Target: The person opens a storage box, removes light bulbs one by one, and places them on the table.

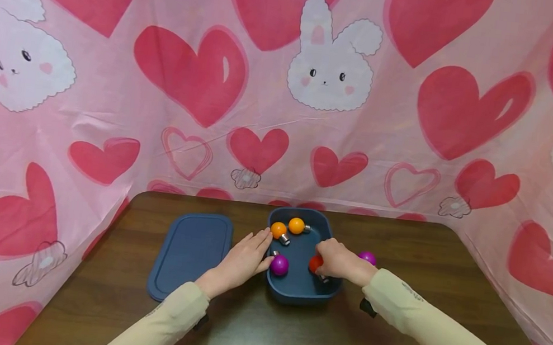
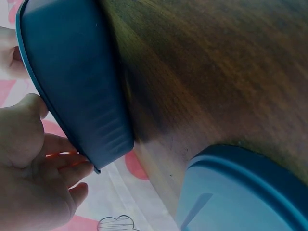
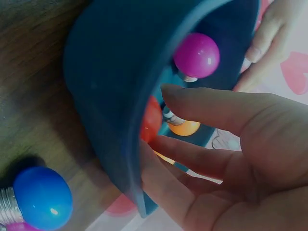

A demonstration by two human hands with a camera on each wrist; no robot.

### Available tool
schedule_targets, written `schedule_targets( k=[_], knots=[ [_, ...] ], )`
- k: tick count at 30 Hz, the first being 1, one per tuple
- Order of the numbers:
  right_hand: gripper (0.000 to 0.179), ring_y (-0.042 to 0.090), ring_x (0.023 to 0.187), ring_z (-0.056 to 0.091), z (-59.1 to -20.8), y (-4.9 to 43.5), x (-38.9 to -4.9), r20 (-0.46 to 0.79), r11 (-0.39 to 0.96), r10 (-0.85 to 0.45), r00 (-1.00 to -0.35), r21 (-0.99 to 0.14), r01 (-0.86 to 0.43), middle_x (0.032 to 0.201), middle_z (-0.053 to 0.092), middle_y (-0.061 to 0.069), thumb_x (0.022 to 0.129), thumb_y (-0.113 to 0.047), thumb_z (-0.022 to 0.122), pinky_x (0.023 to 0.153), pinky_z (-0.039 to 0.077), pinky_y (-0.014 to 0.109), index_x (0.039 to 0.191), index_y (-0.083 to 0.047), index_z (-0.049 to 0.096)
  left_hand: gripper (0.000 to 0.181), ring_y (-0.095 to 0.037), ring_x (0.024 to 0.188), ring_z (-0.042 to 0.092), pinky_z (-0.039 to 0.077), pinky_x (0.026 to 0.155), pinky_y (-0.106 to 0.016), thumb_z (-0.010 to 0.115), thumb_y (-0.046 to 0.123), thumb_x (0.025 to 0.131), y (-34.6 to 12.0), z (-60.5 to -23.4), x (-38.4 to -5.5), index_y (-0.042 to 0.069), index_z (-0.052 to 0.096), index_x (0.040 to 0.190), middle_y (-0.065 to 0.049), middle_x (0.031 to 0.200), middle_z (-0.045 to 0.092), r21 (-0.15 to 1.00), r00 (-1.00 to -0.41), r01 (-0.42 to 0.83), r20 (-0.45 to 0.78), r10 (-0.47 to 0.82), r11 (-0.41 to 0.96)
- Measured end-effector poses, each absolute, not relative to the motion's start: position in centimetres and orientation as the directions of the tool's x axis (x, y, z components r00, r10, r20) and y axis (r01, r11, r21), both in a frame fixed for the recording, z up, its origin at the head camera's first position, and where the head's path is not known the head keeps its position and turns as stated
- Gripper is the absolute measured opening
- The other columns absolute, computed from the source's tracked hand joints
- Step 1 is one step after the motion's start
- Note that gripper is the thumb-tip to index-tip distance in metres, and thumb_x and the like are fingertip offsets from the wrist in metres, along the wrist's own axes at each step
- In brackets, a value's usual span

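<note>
A dark blue bin (image 1: 301, 296) on the table holds two orange light bulbs (image 1: 297, 226), a purple light bulb (image 1: 279, 265) and a red light bulb (image 1: 315, 264). My left hand (image 1: 245, 259) lies along the bin's left side, its extended fingers and thumb at the rim, as the left wrist view (image 2: 45, 168) also shows. Over the right wall my right hand (image 1: 340, 259) reaches in and holds the red bulb between thumb and fingers. In the right wrist view, that red bulb (image 3: 152, 119) is partly hidden by the bin's wall.
Left of the bin lies a flat dark blue lid (image 1: 192, 253). On the table at the bin's right, a purple bulb (image 1: 367, 257) is partly behind my right wrist, with a blue bulb (image 3: 43, 197) beside it. A pink heart-patterned cloth (image 1: 188, 101) surrounds the table.
</note>
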State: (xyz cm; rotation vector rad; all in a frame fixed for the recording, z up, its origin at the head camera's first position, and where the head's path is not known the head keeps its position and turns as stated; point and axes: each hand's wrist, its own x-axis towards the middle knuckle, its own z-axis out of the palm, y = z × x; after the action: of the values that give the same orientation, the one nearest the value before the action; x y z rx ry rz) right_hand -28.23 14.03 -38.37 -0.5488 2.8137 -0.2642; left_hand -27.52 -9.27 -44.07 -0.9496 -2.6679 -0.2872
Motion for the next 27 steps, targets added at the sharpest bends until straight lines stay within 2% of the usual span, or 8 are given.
schedule_targets(
  k=[9, 27],
  knots=[
    [0.031, 0.017, 0.060, 0.047, -39.6, 13.8, -28.4, -0.206, 0.888, -0.440, -0.874, -0.242, -0.390, 0.069, 0.049, 0.002, 0.067, -0.019, 0.077, 0.052, 0.043, 0.027, 0.085, -0.006, 0.055, 0.056, -0.027, 0.122, 0.040, 0.030, 0.099, -0.043, 0.051, 0.034, 0.089, -9.2, -44.1, -27.6, -0.004, 0.042, 0.129, -0.018, 0.134, 0.040, 0.089, -0.741, 0.640, 0.335, 0.583, 0.763],
    [0.028, 0.016, 0.058, 0.047, -39.9, 13.7, -28.2, -0.175, 0.868, -0.470, -0.865, -0.268, -0.418, 0.069, 0.050, 0.002, 0.068, -0.015, 0.076, 0.051, 0.044, 0.026, 0.084, -0.006, 0.055, 0.056, -0.025, 0.124, 0.038, 0.028, 0.101, -0.041, 0.050, 0.036, 0.089, -9.2, -44.1, -27.4, -0.001, 0.042, 0.130, -0.016, 0.134, 0.041, 0.088, -0.751, 0.628, 0.329, 0.572, 0.773]
  ],
)
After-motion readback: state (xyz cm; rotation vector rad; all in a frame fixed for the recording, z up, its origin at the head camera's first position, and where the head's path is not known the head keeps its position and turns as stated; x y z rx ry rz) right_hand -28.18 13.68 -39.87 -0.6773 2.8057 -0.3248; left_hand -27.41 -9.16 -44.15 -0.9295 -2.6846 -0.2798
